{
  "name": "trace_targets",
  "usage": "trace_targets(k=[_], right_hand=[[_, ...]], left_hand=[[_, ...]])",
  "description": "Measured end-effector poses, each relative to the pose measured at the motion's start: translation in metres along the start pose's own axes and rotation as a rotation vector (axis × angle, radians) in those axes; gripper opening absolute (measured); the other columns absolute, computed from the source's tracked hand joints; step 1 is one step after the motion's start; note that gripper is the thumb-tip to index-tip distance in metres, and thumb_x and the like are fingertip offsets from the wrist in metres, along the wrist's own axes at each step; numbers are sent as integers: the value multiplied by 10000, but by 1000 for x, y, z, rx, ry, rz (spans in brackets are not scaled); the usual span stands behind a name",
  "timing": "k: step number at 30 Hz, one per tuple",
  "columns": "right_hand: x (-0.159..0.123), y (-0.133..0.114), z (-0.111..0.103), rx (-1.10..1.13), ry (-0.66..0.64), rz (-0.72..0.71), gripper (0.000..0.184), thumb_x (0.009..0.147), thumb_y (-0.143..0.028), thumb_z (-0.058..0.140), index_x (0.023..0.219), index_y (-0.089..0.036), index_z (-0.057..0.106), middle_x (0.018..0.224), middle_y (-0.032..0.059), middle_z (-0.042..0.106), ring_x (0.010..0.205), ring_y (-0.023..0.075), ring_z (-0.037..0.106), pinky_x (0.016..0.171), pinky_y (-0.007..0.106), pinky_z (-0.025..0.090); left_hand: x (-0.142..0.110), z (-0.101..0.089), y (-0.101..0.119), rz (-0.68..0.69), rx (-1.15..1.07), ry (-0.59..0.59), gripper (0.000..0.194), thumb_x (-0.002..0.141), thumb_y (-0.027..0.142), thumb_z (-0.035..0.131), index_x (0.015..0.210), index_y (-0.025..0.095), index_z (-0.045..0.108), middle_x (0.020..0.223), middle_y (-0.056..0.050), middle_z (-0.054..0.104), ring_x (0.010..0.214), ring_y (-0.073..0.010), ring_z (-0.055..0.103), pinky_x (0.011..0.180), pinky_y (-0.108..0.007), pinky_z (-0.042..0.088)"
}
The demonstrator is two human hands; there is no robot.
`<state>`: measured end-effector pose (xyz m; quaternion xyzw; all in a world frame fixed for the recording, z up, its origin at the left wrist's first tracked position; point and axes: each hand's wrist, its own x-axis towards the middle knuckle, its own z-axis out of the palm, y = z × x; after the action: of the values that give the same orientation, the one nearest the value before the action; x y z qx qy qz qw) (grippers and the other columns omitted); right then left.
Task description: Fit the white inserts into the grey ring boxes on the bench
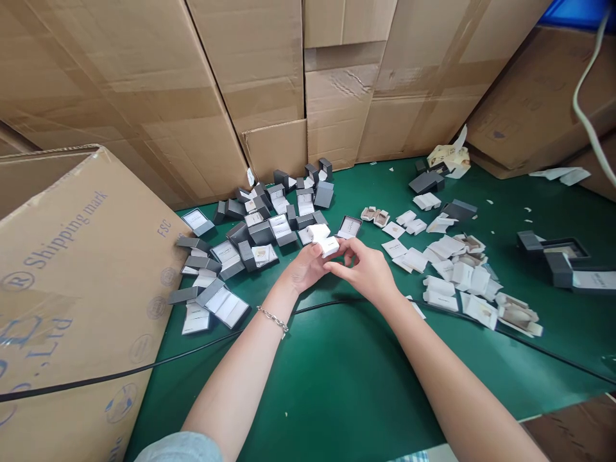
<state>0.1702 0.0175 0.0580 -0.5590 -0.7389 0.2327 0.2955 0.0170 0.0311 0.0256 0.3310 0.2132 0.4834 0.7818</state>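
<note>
A small white jewelry box insert (329, 246) with faint print on its front is held up over the green table. My left hand (307, 264) grips it from the left, thumb on its near side. At its right edge, the curled fingers of my right hand (362, 264) pinch it, though the fingertips are partly hidden. Just behind it is another white insert piece (318, 231). An open grey jewelry box (350, 226) lies beyond my right hand. To the left, many grey boxes (262, 232) stand open or tipped, several with white linings showing.
White inserts and cards (452, 263) lie scattered at right. Dark boxes (563, 256) sit farther right. A black cable (206, 346) crosses the green table (337, 378). Large cartons (269, 77) wall off the back, and an open carton (86, 276) stands at left.
</note>
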Motion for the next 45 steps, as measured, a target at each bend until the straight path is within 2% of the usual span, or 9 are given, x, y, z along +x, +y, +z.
trace_targets(k=[4,7,10,14,22,28,35,41,45], right_hand=[[3,6,-8,26,102,-110,490,671,-484,661,1082,-238,558,943,53,626,798,207,585,636,317,467],[4,8,-15,71,61,-245,629,694,-431,667,1267,-284,454,1228,67,546,1067,255,531,786,374,483],[2,6,-21,114,8,-277,623,719,-399,657,1296,-315,438,1289,35,516,1165,248,479,877,387,468],[-1,1,-22,158,-2,-280,542,727,-363,653,1243,-289,505,1202,32,580,1101,232,535,902,379,470],[-2,0,-17,-38,110,-400,498,732,-314,635,1217,-259,532,1146,85,565,1062,263,536,854,426,487],[-5,-1,-16,-8,55,-375,459,766,-256,576,1220,-263,506,1120,55,586,1024,219,565,774,335,530],[-4,-2,-12,-48,98,-384,421,727,-197,553,1146,-228,541,1092,68,595,1025,229,553,788,347,517],[-4,-3,-12,-5,134,-318,383,701,-224,557,1083,-244,564,1057,54,614,979,230,571,771,354,506],[2,3,-11,89,269,-199,366,684,-283,596,1046,-229,580,1026,61,630,940,236,586,825,392,489]], left_hand=[[0,-1,1,-32,-40,41,463,594,431,766,938,144,651,937,-49,660,750,-125,597,742,-258,460],[-1,-1,0,-78,-28,-6,445,580,439,773,888,142,652,818,-25,651,632,-88,564,704,-252,470],[0,-2,-3,-147,29,-82,463,568,465,772,863,129,653,706,-10,616,631,-92,558,716,-263,474],[1,-3,-5,-233,103,-105,523,522,502,781,852,116,657,649,-9,592,640,-111,566,709,-272,470],[0,-2,-3,-204,128,-84,539,549,538,753,886,129,654,725,-40,626,702,-136,588,723,-274,461],[0,-2,-3,-208,130,-97,530,563,535,747,893,131,653,742,-43,632,712,-134,588,740,-275,458],[1,0,-4,-193,150,-70,622,498,608,735,876,125,637,804,-82,647,766,-173,596,787,-316,445],[0,0,-3,-207,187,-114,653,428,606,766,858,133,637,776,-57,625,716,-134,566,748,-281,443],[3,3,-7,-71,325,107,574,606,688,599,736,130,629,613,-14,542,541,-94,477,566,-240,405]])
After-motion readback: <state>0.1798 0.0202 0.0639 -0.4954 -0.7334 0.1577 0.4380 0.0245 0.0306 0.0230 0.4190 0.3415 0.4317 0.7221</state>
